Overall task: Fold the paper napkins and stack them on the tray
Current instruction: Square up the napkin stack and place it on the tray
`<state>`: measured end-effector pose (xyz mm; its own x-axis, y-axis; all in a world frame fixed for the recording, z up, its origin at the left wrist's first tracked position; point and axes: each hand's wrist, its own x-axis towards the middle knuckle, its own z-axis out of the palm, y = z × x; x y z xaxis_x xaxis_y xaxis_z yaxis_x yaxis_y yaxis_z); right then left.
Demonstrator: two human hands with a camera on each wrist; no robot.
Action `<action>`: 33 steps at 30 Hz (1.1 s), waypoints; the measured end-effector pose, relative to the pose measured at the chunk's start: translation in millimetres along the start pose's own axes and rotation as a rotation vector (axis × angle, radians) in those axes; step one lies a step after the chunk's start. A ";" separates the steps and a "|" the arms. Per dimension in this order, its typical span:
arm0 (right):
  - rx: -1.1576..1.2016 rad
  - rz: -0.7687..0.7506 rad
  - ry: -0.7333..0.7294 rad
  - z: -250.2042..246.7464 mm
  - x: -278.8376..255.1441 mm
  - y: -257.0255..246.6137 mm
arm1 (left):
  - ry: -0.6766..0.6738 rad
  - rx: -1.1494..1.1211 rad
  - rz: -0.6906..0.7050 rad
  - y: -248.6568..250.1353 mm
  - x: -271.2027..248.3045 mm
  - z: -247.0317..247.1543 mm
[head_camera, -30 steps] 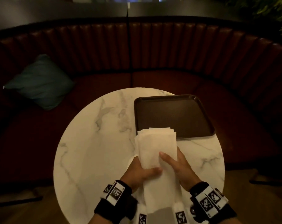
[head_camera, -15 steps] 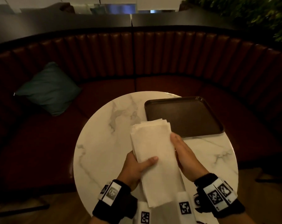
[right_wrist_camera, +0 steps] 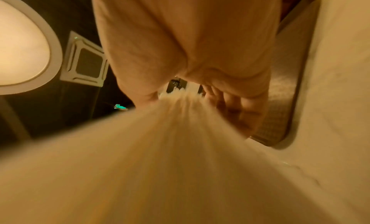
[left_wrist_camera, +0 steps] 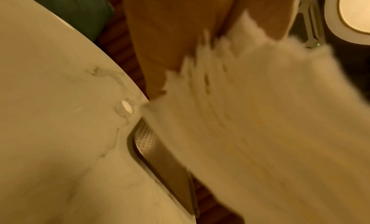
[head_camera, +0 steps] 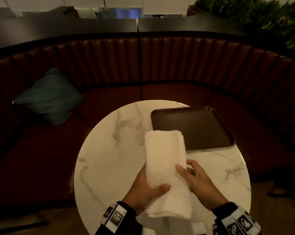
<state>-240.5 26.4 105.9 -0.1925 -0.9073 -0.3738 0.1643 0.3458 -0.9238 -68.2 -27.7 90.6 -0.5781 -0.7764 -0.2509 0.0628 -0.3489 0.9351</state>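
Note:
A thick white stack of paper napkins [head_camera: 166, 168] is held above the round marble table [head_camera: 113, 167], its far end overlapping the near-left corner of the dark brown tray [head_camera: 194, 128]. My left hand [head_camera: 148, 189] grips the stack from the left, thumb across its top. My right hand [head_camera: 192, 177] grips its right edge, thumb on top and fingers behind. In the left wrist view the napkins [left_wrist_camera: 260, 132] show as many blurred layers beside the tray [left_wrist_camera: 160, 156]. In the right wrist view the napkins [right_wrist_camera: 160, 156] fill the lower picture, pinched between thumb and fingers.
The tray holds nothing and sits at the table's far right. A curved red-brown booth seat [head_camera: 160, 68] wraps behind the table, with a teal cushion [head_camera: 48, 97] at left. Plants [head_camera: 262, 16] stand at the top right. Wooden floor lies below the table's left edge.
The stack has turned slightly and its far end now reaches over the tray's corner. My right hand slid down from the stack's upper edge to its middle. The head view has tilted up.

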 end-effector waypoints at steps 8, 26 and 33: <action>0.171 -0.154 0.234 -10.0 45.0 -23.6 | -0.026 0.011 -0.010 -0.3 23.8 11.0; 0.105 0.047 0.037 -127.0 127.4 -13.9 | 0.144 0.069 -0.067 -13.3 125.8 59.8; 0.093 0.023 0.112 -202.3 240.5 -37.2 | 0.309 0.195 -0.251 -46.5 96.3 26.5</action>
<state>-488.7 -156.3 33.6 -0.2935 -0.8652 -0.4066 0.2582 0.3378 -0.9051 -148.4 -72.3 29.6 -0.2840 -0.8108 -0.5117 -0.2206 -0.4641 0.8579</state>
